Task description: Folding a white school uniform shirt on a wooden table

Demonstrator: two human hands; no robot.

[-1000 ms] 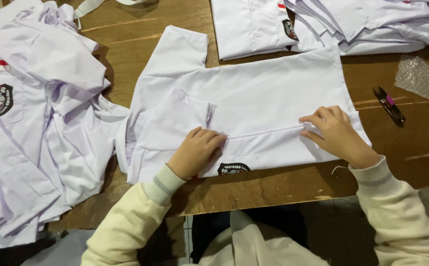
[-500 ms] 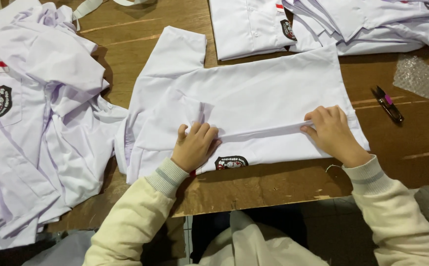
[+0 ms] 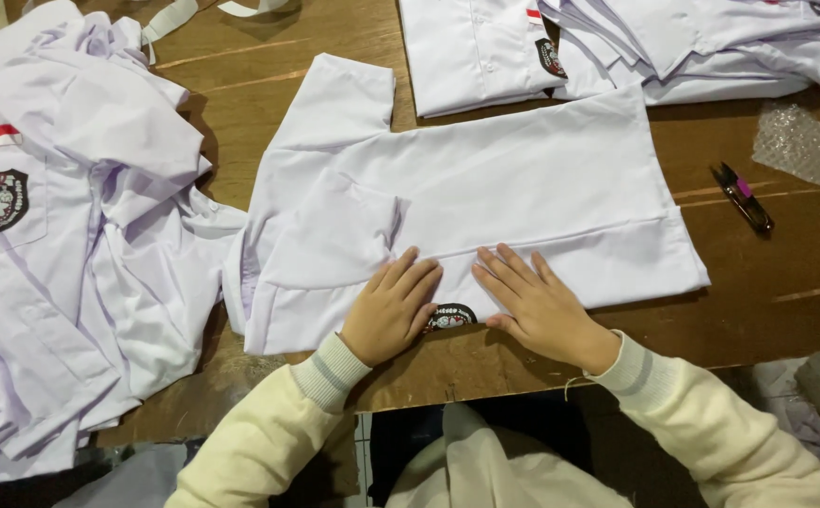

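A white short-sleeved shirt (image 3: pixel 513 179) lies face down on the wooden table (image 3: pixel 767 301), one side folded over along a crease. My left hand (image 3: pixel 393 306) rests flat on the folded edge near the table's front. My right hand (image 3: pixel 537 301) presses flat beside it, fingers spread, holding nothing. A dark round badge (image 3: pixel 451 316) peeks out from under the shirt between the two hands.
A heap of white shirts (image 3: pixel 62 245) with a crest patch covers the left side. More folded white shirts (image 3: pixel 617 47) lie at the back. Small thread snips (image 3: pixel 741 197) and a piece of bubble wrap (image 3: pixel 810 146) sit at the right.
My right hand slid left along the fold from the shirt's right edge to the middle. Both hands went from pinching the fold to lying flat on it, side by side.
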